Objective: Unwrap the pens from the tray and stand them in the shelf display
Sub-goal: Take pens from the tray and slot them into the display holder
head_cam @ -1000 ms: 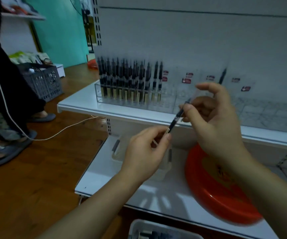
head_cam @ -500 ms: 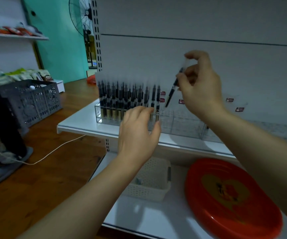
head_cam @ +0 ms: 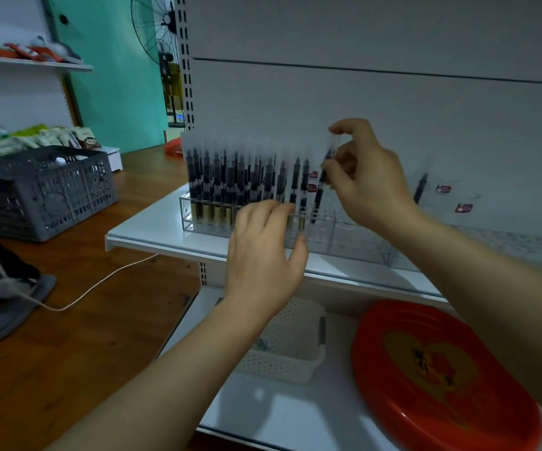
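Note:
My right hand (head_cam: 365,177) pinches a black pen (head_cam: 319,196) near its clear cap and holds it almost upright, its lower end inside the clear acrylic display (head_cam: 334,229) on the upper shelf. Several black pens (head_cam: 230,183) with gold bases stand in the display's left half. My left hand (head_cam: 264,252) rests with relaxed fingers against the display's front, just left of the held pen. One lone pen (head_cam: 421,188) stands further right. The red tray (head_cam: 439,379) lies on the lower shelf at the right.
A white perforated basket (head_cam: 291,349) sits on the lower shelf under my left wrist. Grey crates (head_cam: 38,193) stand on the wooden floor at left, with a white cable (head_cam: 100,281) trailing past a person's foot. A fan (head_cam: 155,30) stands behind.
My right hand lifted the pen from the lower shelf to the display and turned it upright into a slot. My left hand let go of the pen and rose to the display's front.

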`<state>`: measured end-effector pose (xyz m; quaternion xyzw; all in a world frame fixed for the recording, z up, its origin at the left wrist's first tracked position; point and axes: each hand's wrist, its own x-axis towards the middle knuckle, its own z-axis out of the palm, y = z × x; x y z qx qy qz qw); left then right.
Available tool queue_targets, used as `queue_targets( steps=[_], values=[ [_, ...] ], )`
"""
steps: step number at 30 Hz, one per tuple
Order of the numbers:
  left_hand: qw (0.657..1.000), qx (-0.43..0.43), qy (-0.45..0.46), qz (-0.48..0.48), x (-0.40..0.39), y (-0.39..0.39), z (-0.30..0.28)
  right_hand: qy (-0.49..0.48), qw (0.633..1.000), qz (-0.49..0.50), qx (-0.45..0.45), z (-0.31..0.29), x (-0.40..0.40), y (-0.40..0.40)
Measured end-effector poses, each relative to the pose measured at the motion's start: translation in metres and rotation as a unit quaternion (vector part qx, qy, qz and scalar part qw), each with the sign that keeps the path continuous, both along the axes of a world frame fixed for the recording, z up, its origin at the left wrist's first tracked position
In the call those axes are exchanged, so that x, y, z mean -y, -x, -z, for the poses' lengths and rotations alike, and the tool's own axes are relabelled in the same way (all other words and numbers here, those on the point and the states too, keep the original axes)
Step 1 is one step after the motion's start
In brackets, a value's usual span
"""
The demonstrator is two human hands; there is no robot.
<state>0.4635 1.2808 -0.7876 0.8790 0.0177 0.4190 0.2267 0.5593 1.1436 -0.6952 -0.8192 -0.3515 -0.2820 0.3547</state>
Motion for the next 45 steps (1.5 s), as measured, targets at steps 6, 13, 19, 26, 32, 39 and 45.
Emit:
queue_targets(
  steps=[6,13,19,26,32,39,45],
  values=[
    [1.0,-0.001,-0.006,-0.002,0.0,0.0,0.0,0.033,0.999,-0.006,0.029,-0.001,-0.002,0.004],
    [1.0,-0.004,-0.007,-0.007,0.001,0.001,-0.001,0.042,0.999,-0.001,0.033,-0.001,-0.004,0.008],
    [1.0,-0.002,-0.012,-0.008,0.001,-0.001,-0.001,0.021,0.999,0.006,-0.035,0.004,-0.004,0.008],
    [1.0,0.005,0.001,0.008,0.002,0.001,-0.001,0.023,0.999,0.013,-0.046,0.006,0.006,0.007],
    [0.993,0.051,0.076,0.07,0.018,0.019,0.0,-0.049,0.997,0.021,0.056,0.022,0.025,0.03],
    [0.967,0.008,0.208,0.144,0.043,0.049,0.035,-0.107,0.993,-0.012,0.041,0.09,0.054,0.082],
    [0.952,-0.177,0.183,0.17,0.047,0.07,0.113,-0.027,0.998,-0.001,-0.062,0.185,0.078,0.114]
  ],
)
